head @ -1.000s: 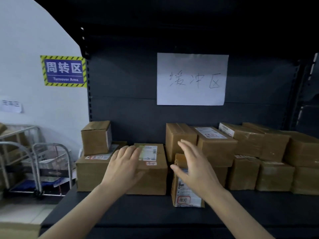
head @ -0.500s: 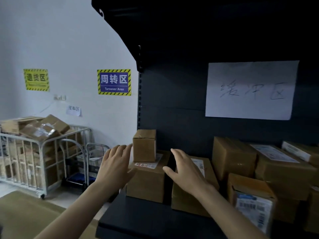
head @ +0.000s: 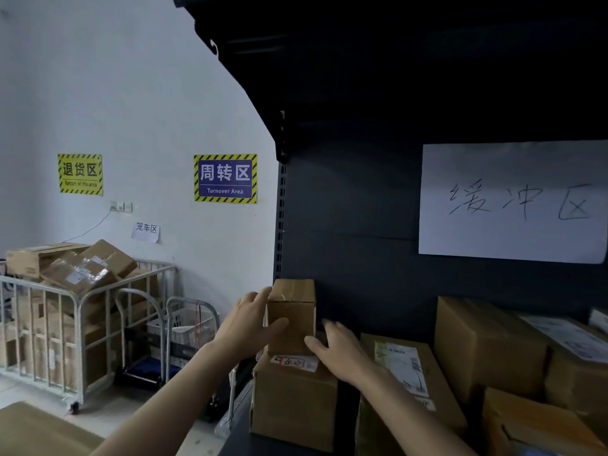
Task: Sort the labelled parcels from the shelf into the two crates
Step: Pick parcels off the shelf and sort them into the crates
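Observation:
A small upright cardboard box (head: 293, 311) stands on top of a larger labelled box (head: 292, 403) at the left end of the dark shelf (head: 240, 439). My left hand (head: 245, 324) grips the small box's left side, thumb across its front. My right hand (head: 339, 350) holds its lower right corner, fingers behind the box. More labelled parcels lie to the right: a flat box (head: 404, 383) beside my right wrist and bigger boxes (head: 487, 347) beyond it.
Left of the shelf a wire roll cage (head: 62, 327) is heaped with cardboard boxes. A hand trolley (head: 184, 337) with a white basket stands between cage and shelf. A cardboard surface (head: 36, 429) lies at the bottom left. Signs hang on the wall.
My view has swung left and closer. Both hands have moved from hovering over the parcels onto the small upright box and now hold it from either side.

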Action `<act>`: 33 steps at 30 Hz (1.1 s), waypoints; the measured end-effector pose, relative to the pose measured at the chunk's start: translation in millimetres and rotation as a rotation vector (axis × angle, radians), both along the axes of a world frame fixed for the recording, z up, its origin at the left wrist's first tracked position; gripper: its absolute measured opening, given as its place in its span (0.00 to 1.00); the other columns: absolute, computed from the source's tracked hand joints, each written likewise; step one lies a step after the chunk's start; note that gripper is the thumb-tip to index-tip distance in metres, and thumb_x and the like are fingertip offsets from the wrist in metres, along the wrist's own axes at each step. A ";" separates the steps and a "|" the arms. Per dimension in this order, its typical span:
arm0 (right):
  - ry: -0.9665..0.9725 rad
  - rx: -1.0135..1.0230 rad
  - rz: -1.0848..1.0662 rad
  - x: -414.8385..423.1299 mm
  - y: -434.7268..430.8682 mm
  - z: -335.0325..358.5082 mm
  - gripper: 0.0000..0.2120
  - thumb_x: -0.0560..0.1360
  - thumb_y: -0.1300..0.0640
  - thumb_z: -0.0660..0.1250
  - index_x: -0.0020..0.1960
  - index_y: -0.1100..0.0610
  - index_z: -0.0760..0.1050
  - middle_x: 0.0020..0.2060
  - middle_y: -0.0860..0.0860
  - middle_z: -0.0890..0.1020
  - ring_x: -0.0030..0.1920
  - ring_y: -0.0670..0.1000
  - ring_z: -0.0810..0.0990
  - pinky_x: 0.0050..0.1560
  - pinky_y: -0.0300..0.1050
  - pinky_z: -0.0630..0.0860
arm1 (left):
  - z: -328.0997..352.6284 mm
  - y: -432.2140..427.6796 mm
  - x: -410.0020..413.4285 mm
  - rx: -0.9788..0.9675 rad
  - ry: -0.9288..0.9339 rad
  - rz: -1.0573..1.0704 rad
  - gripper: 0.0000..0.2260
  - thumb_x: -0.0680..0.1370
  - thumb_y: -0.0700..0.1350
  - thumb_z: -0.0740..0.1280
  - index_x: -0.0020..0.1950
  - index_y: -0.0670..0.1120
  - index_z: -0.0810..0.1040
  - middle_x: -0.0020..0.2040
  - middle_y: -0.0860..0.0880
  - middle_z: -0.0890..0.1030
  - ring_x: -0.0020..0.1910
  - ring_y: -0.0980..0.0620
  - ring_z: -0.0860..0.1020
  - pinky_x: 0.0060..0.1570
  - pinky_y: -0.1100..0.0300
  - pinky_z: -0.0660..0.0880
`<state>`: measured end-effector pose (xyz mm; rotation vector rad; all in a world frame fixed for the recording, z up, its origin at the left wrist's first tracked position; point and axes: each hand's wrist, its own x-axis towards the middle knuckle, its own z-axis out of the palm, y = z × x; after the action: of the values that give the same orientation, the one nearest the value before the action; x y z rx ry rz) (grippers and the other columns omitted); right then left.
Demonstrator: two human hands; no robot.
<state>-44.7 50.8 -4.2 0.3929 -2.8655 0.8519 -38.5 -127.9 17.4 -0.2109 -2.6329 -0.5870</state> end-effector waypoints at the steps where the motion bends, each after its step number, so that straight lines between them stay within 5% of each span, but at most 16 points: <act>1: -0.014 -0.014 0.002 -1.7 -2.0 -2.7 0.21 0.78 0.43 0.57 0.67 0.52 0.67 0.64 0.51 0.73 0.62 0.52 0.73 0.60 0.47 0.72 | -1.3 1.7 -2.9 0.109 -0.053 -0.042 0.30 0.77 0.54 0.63 0.75 0.48 0.56 0.69 0.45 0.69 0.66 0.46 0.69 0.61 0.54 0.69; 5: -0.039 -0.156 0.022 -2.6 -6.7 -6.1 0.17 0.79 0.46 0.56 0.66 0.50 0.68 0.61 0.50 0.75 0.60 0.50 0.75 0.60 0.47 0.73 | -13.8 7.4 -6.7 0.470 -0.078 -0.098 0.26 0.76 0.48 0.66 0.72 0.48 0.61 0.64 0.43 0.73 0.58 0.47 0.76 0.49 0.61 0.74; 12: 0.222 -0.140 0.006 19.0 -2.8 20.9 0.24 0.81 0.53 0.55 0.75 0.50 0.56 0.71 0.50 0.62 0.68 0.51 0.68 0.62 0.43 0.69 | -36.4 20.5 15.1 0.620 -0.027 -0.158 0.14 0.75 0.43 0.68 0.55 0.46 0.65 0.49 0.45 0.80 0.40 0.55 0.80 0.33 0.68 0.74; 16: 0.299 -0.091 0.048 28.2 -4.3 14.8 0.22 0.80 0.55 0.59 0.73 0.51 0.62 0.70 0.49 0.64 0.66 0.50 0.68 0.64 0.41 0.69 | -44.6 8.9 24.1 0.538 -0.083 -0.142 0.13 0.75 0.46 0.69 0.53 0.45 0.67 0.47 0.47 0.80 0.43 0.51 0.81 0.36 0.63 0.77; 19: 0.317 -0.070 0.068 28.0 -6.1 8.6 0.20 0.79 0.56 0.59 0.71 0.50 0.65 0.69 0.48 0.65 0.67 0.50 0.66 0.66 0.43 0.67 | -46.3 -0.6 26.7 0.404 -0.092 -0.109 0.11 0.75 0.48 0.68 0.50 0.47 0.68 0.44 0.51 0.78 0.41 0.56 0.77 0.33 0.68 0.70; 22: 0.278 -0.237 0.083 27.7 -7.9 8.9 0.18 0.79 0.52 0.59 0.68 0.52 0.69 0.67 0.49 0.67 0.67 0.50 0.67 0.65 0.41 0.67 | -46.7 -5.2 26.3 0.349 -0.075 -0.105 0.11 0.75 0.47 0.68 0.51 0.49 0.68 0.45 0.53 0.75 0.43 0.57 0.73 0.36 0.72 0.67; 26: 0.120 -0.434 -0.046 27.9 -4.4 14.6 0.26 0.79 0.46 0.56 0.73 0.57 0.61 0.68 0.54 0.69 0.67 0.51 0.68 0.61 0.41 0.65 | -40.8 -7.8 28.1 0.706 -0.186 -0.258 0.16 0.73 0.46 0.71 0.58 0.47 0.71 0.51 0.51 0.80 0.50 0.54 0.79 0.44 0.66 0.77; 28: 0.039 -0.425 -0.059 26.0 -3.9 13.7 0.25 0.79 0.43 0.54 0.70 0.58 0.66 0.65 0.54 0.74 0.63 0.52 0.73 0.61 0.45 0.69 | -31.2 -3.1 34.0 0.898 -0.214 -0.317 0.14 0.76 0.46 0.67 0.60 0.47 0.72 0.53 0.50 0.80 0.51 0.55 0.79 0.39 0.69 0.77; 33: -0.001 -0.514 -0.009 32.7 -5.4 8.4 0.20 0.78 0.43 0.57 0.58 0.56 0.74 0.54 0.51 0.80 0.52 0.47 0.79 0.54 0.45 0.77 | -20.3 11.2 39.5 0.920 -0.125 -0.206 0.13 0.80 0.54 0.56 0.53 0.46 0.72 0.48 0.51 0.77 0.48 0.54 0.76 0.43 0.62 0.73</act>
<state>-12.0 45.4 4.2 0.3127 -2.5091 1.5221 1.0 -116.7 -2.9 -0.1541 -2.1753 -1.8267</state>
